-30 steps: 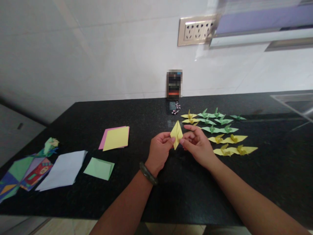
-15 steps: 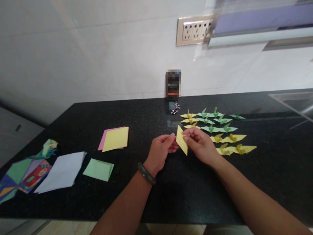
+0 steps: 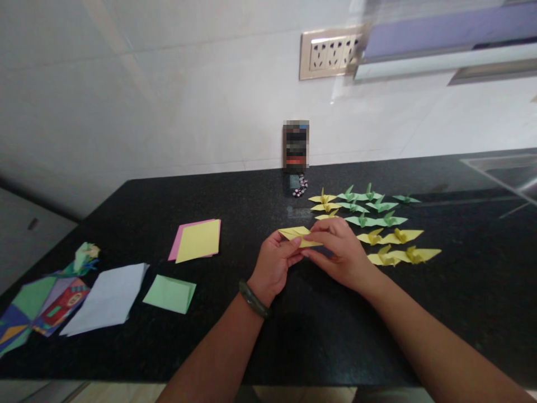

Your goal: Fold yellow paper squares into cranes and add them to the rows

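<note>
Between my two hands is a folded piece of yellow origami paper (image 3: pixel 294 233), held slightly above the black counter. My left hand (image 3: pixel 274 260), with a dark bangle at the wrist, pinches its left side, thumb on top. The fingers and thumb of my right hand (image 3: pixel 342 251) close on its right side and partly cover it. Just beyond and to the right of my right hand stand rows of folded paper cranes, yellow ones (image 3: pixel 388 256) nearer and green ones (image 3: pixel 381 206) farther back.
On the left lie yellow and pink paper squares (image 3: pixel 199 239), a folded green sheet (image 3: pixel 170 294), white paper (image 3: pixel 107 299) and a colourful paper piece (image 3: pixel 27 305). A blurred-out phone (image 3: pixel 296 146) leans on the wall below a socket panel (image 3: pixel 329 53). The black counter (image 3: pixel 335 341) ends near me.
The yellow paper has turned from steeply tilted to nearly level and moved left. My left hand now grips its left side, while my right hand has shifted its hold on the right.
</note>
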`<state>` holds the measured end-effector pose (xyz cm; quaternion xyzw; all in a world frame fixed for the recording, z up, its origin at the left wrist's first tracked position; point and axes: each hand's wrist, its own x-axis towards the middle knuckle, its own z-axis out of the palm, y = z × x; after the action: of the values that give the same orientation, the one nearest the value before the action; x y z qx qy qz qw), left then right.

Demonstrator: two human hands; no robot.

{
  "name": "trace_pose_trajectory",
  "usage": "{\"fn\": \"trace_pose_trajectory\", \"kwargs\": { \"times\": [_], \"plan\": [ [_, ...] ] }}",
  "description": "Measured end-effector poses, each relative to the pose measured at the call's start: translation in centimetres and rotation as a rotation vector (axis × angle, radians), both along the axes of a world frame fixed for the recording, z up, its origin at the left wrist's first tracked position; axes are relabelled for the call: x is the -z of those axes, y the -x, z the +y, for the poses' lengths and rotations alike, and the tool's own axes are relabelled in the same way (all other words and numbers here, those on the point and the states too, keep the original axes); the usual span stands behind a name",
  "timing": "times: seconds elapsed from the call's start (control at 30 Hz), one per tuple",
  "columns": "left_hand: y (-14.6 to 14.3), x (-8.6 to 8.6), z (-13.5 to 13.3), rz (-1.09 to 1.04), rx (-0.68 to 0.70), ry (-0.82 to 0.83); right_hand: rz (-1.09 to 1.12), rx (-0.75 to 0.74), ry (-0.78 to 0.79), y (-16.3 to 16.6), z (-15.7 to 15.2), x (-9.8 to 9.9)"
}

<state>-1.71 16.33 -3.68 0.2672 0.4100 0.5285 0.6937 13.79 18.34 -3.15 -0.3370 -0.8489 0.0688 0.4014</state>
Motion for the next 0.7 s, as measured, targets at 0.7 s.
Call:
{"fn": "trace_pose_trajectory", "kwargs": {
  "times": [0.7],
  "plan": [
    [-0.08, -0.02, 0.23, -0.048, -0.022, 0.13, -0.109, -0.022, -0.093, -0.01, 0.23, 0.35]
  ]
}}
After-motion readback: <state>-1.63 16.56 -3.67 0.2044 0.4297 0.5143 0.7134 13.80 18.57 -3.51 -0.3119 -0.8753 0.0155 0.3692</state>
